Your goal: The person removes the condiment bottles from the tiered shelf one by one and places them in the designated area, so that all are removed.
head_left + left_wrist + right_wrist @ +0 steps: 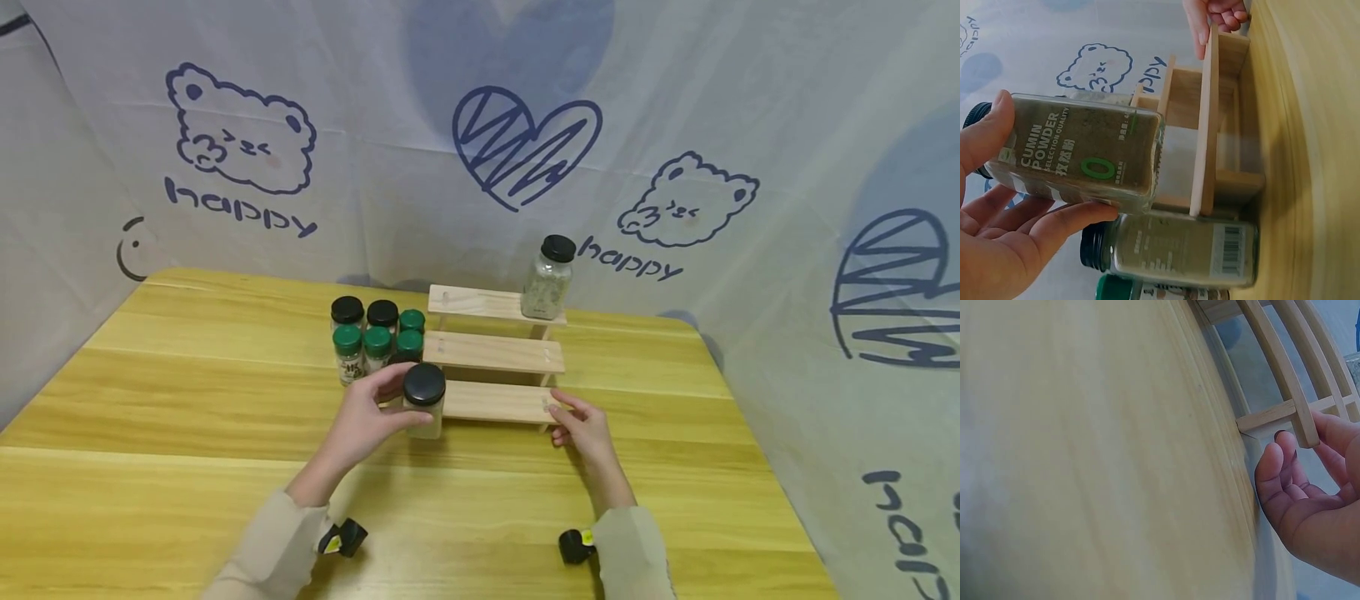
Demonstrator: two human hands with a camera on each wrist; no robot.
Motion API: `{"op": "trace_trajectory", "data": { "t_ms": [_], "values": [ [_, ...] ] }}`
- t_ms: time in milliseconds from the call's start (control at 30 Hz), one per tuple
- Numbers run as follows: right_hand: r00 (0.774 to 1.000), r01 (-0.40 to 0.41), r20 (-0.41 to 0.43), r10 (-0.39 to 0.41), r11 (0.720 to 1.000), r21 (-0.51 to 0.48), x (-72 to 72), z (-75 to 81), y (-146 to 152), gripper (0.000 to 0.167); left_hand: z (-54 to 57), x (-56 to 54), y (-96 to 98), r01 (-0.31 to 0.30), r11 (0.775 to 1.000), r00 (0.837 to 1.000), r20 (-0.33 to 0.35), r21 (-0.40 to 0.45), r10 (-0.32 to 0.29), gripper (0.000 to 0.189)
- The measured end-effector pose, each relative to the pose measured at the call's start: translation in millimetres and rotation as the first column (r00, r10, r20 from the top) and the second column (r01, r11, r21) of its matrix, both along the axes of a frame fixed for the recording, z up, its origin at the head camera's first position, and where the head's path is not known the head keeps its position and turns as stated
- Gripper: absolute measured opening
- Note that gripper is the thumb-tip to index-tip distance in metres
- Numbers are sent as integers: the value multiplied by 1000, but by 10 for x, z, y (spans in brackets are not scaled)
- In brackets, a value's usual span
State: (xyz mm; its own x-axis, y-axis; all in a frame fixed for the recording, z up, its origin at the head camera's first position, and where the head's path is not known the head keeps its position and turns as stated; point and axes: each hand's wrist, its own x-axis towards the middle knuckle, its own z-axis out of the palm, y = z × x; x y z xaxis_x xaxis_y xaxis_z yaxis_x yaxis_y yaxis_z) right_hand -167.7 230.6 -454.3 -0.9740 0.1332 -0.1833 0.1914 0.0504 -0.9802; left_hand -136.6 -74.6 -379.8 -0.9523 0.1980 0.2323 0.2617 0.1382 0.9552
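Note:
My left hand (367, 414) grips a glass spice jar (1085, 147) with a black lid, labelled cumin powder, between thumb and fingers. In the left wrist view the jar is off the table, near the left end of a three-step wooden rack (495, 353). At the right end of the lowest step, my right hand (587, 427) pinches the board with thumb and finger, the other fingers curled beneath it. One black-lidded jar (548, 279) of greenish contents stands on the top step, at its right end.
Left of the rack stands a cluster of jars, some with black lids (347, 310), some with green lids (347, 339). They sit close to the rack's left side. The yellow wooden table (187, 400) meets a printed cloth (390, 192) at the back.

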Motion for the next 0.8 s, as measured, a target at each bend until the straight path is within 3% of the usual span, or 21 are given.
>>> {"op": "trace_trajectory", "data": {
  "t_ms": [233, 467, 800],
  "values": [
    [1000, 2, 9, -2, 1000, -3, 2, 14, -2, 35, -38, 31, -97, 1, 1000, 1000, -1, -4, -1, 56],
    [1000, 7, 5, -7, 1000, -3, 11, 10, -4, 34, -82, 57, -221, -2, 999, 999, 39, 38, 1, 57],
    [1000, 4, -5, -4, 1000, -7, 23, 15, -10, 35, -147, 84, -452, -50, 998, 998, 27, -50, 52, 58]
  ]
}}
